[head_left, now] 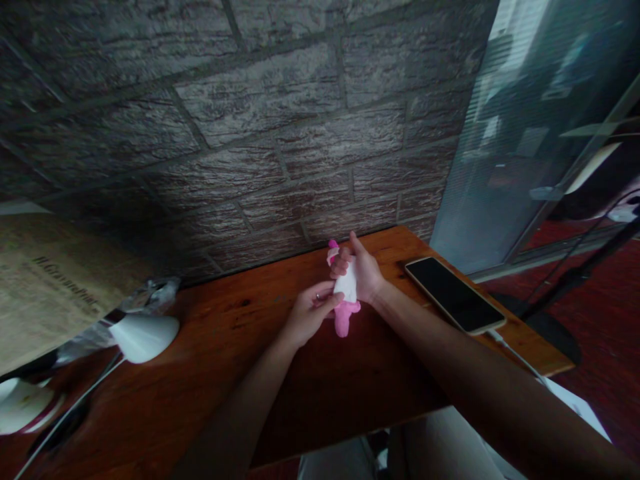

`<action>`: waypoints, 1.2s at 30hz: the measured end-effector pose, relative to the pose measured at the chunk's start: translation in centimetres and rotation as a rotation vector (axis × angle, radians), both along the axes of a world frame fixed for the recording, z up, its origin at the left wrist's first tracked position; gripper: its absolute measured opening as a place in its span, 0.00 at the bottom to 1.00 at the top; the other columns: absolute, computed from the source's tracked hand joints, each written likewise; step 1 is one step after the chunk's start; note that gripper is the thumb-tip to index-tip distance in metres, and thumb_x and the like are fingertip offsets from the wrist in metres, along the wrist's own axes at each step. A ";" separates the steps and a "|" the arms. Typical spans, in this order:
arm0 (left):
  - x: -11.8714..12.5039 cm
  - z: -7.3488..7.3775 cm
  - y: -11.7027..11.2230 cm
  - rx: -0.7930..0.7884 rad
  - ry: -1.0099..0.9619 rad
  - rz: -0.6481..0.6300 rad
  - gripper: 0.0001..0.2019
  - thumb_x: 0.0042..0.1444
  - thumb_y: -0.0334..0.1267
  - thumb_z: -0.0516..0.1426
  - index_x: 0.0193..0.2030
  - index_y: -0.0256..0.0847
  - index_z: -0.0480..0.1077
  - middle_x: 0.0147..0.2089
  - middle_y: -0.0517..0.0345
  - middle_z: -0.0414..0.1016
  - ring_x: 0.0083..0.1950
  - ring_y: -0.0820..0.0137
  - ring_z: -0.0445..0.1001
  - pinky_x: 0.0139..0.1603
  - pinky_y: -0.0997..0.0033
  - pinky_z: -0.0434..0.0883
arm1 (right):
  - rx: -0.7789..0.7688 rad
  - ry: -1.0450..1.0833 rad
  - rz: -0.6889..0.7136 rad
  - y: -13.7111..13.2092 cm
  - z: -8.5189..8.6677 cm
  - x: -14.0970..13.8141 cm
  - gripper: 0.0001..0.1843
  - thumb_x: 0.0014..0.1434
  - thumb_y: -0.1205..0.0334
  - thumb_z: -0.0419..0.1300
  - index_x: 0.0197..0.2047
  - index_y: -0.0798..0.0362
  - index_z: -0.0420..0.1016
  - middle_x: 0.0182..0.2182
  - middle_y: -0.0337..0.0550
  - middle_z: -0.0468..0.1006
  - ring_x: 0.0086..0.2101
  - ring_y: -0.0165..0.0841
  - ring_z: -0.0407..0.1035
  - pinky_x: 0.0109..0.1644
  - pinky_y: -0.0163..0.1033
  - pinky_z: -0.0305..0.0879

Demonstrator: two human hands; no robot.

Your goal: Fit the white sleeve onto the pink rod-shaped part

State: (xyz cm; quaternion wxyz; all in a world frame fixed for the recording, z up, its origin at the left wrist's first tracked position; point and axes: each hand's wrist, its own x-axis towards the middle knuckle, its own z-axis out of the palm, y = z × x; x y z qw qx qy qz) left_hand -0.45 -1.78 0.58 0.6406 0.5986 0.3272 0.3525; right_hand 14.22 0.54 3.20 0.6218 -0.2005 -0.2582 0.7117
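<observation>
A small pink soft toy with a white piece of cloth around its middle is held above the wooden table. My right hand wraps its fingers around the toy's upper part, thumb pointing up. My left hand, with a ring on one finger, pinches the cloth's left edge between thumb and fingers. A bright pink end of the toy shows past my right fingers; the rest of that upper part is hidden behind them.
On the wooden table, a phone with a white cable lies to the right. A white cone-shaped object and a brown printed paper bag stand left. A brick wall rises behind; a glass panel is at right.
</observation>
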 end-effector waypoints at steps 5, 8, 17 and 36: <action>-0.1 0.1 0.1 -0.004 -0.008 0.023 0.22 0.49 0.45 0.67 0.48 0.36 0.74 0.43 0.48 0.80 0.40 0.59 0.81 0.39 0.62 0.77 | -0.036 0.021 -0.022 -0.1 0.2 -0.2 0.32 0.53 0.29 0.56 0.20 0.51 0.58 0.18 0.36 0.64 0.20 0.27 0.58 0.26 0.34 0.62; -0.1 0.0 0.1 -0.003 -0.002 0.022 0.22 0.49 0.46 0.67 0.48 0.36 0.75 0.44 0.47 0.80 0.41 0.58 0.80 0.39 0.62 0.77 | -0.013 0.039 0.006 -0.2 0.3 -0.2 0.33 0.52 0.29 0.57 0.18 0.50 0.55 0.18 0.35 0.59 0.20 0.27 0.56 0.26 0.34 0.61; -0.3 0.0 0.3 0.005 -0.009 0.020 0.21 0.50 0.45 0.66 0.48 0.36 0.74 0.44 0.48 0.80 0.42 0.59 0.80 0.39 0.64 0.77 | -0.055 0.030 -0.020 -0.2 0.8 0.2 0.31 0.62 0.35 0.50 0.24 0.53 0.70 0.21 0.40 0.69 0.22 0.28 0.63 0.28 0.34 0.64; -0.3 0.3 0.3 0.014 -0.027 0.059 0.21 0.50 0.45 0.66 0.48 0.36 0.74 0.48 0.46 0.79 0.45 0.57 0.80 0.39 0.64 0.77 | -0.009 -0.097 -0.131 0.3 0.3 0.5 0.26 0.54 0.36 0.60 0.31 0.53 0.77 0.26 0.40 0.76 0.29 0.31 0.68 0.36 0.36 0.65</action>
